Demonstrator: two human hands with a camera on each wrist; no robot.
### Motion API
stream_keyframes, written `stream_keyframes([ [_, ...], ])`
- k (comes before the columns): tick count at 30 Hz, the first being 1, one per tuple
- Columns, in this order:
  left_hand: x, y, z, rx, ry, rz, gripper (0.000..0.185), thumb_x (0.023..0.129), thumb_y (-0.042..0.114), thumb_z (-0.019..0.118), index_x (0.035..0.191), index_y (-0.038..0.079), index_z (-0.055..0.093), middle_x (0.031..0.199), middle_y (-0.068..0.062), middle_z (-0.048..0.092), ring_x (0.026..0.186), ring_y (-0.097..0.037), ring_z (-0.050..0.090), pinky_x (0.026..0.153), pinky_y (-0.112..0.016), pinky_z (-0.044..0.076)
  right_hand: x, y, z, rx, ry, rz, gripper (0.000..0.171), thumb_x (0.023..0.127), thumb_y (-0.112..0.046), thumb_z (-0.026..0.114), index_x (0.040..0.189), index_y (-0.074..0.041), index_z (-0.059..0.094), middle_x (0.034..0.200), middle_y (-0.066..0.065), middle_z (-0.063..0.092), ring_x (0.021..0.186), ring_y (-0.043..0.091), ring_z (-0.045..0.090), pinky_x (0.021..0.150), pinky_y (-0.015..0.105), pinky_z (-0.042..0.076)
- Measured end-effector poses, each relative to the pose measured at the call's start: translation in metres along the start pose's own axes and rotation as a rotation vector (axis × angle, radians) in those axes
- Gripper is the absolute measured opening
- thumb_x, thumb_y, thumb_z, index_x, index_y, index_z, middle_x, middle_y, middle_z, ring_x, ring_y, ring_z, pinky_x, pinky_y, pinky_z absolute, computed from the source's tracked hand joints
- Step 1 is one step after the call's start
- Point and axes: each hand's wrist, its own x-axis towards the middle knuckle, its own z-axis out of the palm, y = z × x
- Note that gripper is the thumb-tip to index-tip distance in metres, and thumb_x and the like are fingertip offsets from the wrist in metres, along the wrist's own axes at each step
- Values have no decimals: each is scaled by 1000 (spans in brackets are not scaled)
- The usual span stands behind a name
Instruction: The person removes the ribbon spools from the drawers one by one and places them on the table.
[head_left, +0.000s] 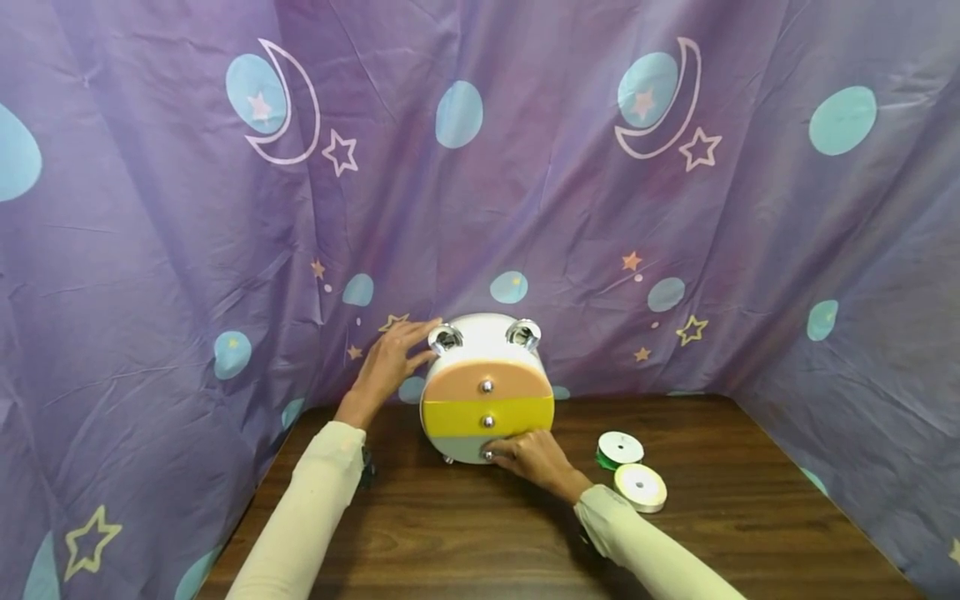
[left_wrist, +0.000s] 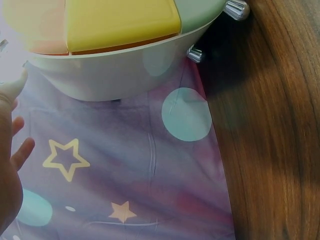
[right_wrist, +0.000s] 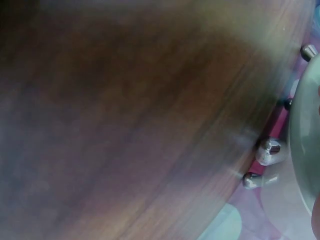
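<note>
Currently the right hand [head_left: 534, 457] pinches the bottom knob [head_left: 488, 456] of a striped drawer box [head_left: 453, 418] at the desk's [head_left: 465, 533] far side; the left hand [head_left: 386, 362], fingers loosely spread, touches its left ring [head_left: 444, 337]. Two spools [head_left: 628, 492] lie right.

Right hand [head_left: 534, 457] partly covering the lowest knob [head_left: 488, 456], right wrist view all smear across the blurred tabletop [right_wrist: 125, 125], drawer cabinet [right_wrist: 304, 135] sliced off by that frame's edge, left hand [left_wrist: 8, 180] cropped in its own wrist view, dark object [head_left: 367, 468] apparently half hidden by the sleeve [head_left: 333, 458]
</note>
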Motion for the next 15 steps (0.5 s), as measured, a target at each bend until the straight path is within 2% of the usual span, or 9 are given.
stream_keyframes([
  [15,0,-3,1,-14,2,7,66,80,11,90,141,12,65,127,-15,72,120,-42,64,115,-55,45,-2,0,2,6,17,-22,24,82,-28,90,103,-32,79,83,-18,76,62,1,65,50,26,55],
])
